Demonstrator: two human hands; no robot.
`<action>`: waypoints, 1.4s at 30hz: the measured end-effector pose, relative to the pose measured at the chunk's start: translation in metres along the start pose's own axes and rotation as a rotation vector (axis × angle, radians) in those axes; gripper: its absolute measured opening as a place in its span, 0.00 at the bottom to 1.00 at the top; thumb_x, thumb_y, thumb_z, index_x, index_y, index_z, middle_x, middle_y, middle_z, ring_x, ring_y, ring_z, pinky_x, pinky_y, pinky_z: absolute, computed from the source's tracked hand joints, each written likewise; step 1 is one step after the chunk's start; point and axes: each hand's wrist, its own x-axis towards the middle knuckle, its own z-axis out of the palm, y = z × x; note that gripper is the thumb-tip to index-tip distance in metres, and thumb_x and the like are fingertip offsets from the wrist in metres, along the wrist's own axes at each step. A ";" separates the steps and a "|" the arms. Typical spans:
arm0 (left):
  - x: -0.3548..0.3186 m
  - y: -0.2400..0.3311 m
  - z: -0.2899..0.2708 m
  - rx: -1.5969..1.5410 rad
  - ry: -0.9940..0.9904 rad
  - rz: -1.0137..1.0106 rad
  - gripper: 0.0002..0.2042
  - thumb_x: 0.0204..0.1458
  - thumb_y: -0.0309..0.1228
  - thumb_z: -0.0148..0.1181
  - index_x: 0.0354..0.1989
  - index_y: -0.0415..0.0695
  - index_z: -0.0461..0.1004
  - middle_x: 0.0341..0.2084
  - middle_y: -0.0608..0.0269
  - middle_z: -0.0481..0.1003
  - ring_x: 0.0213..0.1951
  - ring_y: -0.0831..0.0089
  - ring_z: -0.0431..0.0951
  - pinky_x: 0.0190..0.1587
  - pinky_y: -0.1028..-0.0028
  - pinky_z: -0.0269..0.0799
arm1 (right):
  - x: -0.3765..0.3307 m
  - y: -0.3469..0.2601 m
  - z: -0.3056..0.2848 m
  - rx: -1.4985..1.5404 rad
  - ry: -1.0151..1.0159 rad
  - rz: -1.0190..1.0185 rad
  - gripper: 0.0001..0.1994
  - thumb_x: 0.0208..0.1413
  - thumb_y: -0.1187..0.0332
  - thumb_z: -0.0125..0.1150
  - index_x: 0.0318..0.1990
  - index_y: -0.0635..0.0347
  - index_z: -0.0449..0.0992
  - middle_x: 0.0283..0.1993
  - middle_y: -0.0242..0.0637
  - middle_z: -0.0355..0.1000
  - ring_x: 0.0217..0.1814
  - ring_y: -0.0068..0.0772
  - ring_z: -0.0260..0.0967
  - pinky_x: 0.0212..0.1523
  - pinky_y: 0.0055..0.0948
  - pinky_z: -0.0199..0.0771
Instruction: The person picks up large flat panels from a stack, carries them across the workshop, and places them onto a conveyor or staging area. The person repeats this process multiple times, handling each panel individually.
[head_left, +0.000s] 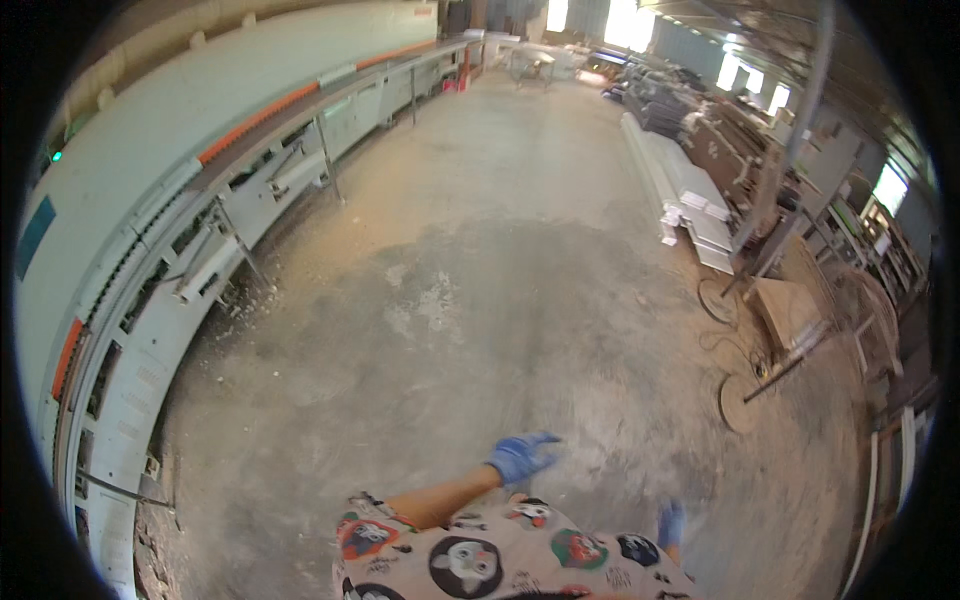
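Observation:
My left hand (522,457), in a blue glove, is held out in front of my printed shirt (520,550). Its fingers stretch to the right, somewhat apart, and nothing shows in them. Lower and to the right, close by the shirt, my right hand (672,525) also wears a blue glove. Motion smears it, so its fingers do not show clearly. Beneath both hands lies the grey concrete floor (480,340), and neither hand touches any object that I can see.
A long white machine (270,80) with orange strips runs along the left, with thin support legs reaching the floor. White boards (680,180) are stacked at the right. Closer on that side are a stand with a round base (738,402) and a pedestal fan (868,318).

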 end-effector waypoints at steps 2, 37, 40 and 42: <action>0.125 -0.074 -0.070 -0.017 0.050 -0.245 0.26 0.51 0.52 0.50 0.54 0.50 0.68 0.48 0.51 0.72 0.50 0.56 0.72 0.52 0.64 0.67 | 0.235 -0.069 0.131 -0.237 -0.084 -0.172 0.17 0.51 0.74 0.52 0.50 0.68 0.69 0.46 0.39 0.71 0.45 0.29 0.68 0.48 0.26 0.66; 2.740 -0.570 -1.779 0.254 0.161 0.142 0.26 0.48 0.47 0.57 0.54 0.50 0.67 0.51 0.53 0.69 0.50 0.56 0.71 0.48 0.61 0.70 | 2.947 -0.964 1.525 -0.444 0.013 -0.415 0.11 0.55 0.65 0.53 0.42 0.61 0.72 0.36 0.31 0.71 0.28 0.20 0.62 0.29 0.18 0.61; 2.857 -0.750 -1.906 0.333 -0.164 -0.422 0.30 0.50 0.55 0.48 0.60 0.53 0.62 0.61 0.58 0.59 0.59 0.59 0.63 0.61 0.67 0.56 | 3.165 -1.059 1.789 -0.434 0.071 -0.849 0.11 0.56 0.66 0.54 0.42 0.63 0.73 0.38 0.33 0.72 0.38 0.26 0.67 0.41 0.24 0.67; 2.918 -0.783 -2.020 0.415 -0.177 -0.495 0.31 0.50 0.56 0.48 0.61 0.52 0.61 0.60 0.56 0.61 0.60 0.58 0.62 0.61 0.65 0.56 | 3.242 -1.082 1.932 -0.426 -0.272 -0.739 0.11 0.54 0.67 0.56 0.40 0.64 0.74 0.36 0.35 0.71 0.39 0.26 0.66 0.43 0.27 0.68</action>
